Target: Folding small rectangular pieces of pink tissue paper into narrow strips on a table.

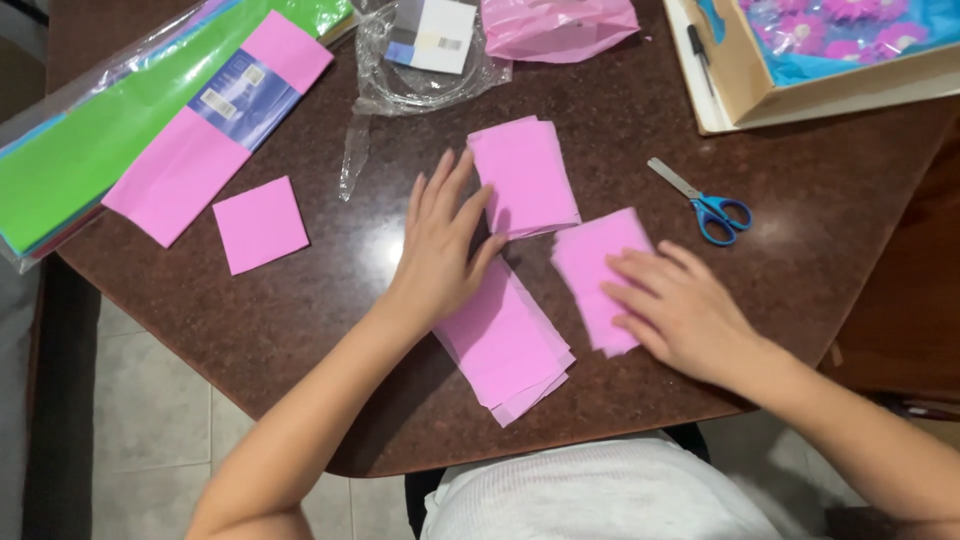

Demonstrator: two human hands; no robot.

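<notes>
My left hand [440, 245] lies flat with fingers spread on a long stack of pink tissue paper sheets [510, 345], its fingertips close to a second pink stack [525, 175] farther back. My right hand [680, 305] presses flat on a third, slightly blurred pink stack [595, 255] to the right. All three stacks rest on the dark brown stone table [330, 300]. Neither hand grips anything.
Blue-handled scissors [705, 205] lie to the right. A single pink square [260, 225] and a packet of green and pink paper [150, 120] sit at left. A clear plastic wrapper [420, 60], a pink bag [555, 25] and a cardboard box [800, 60] are at the back.
</notes>
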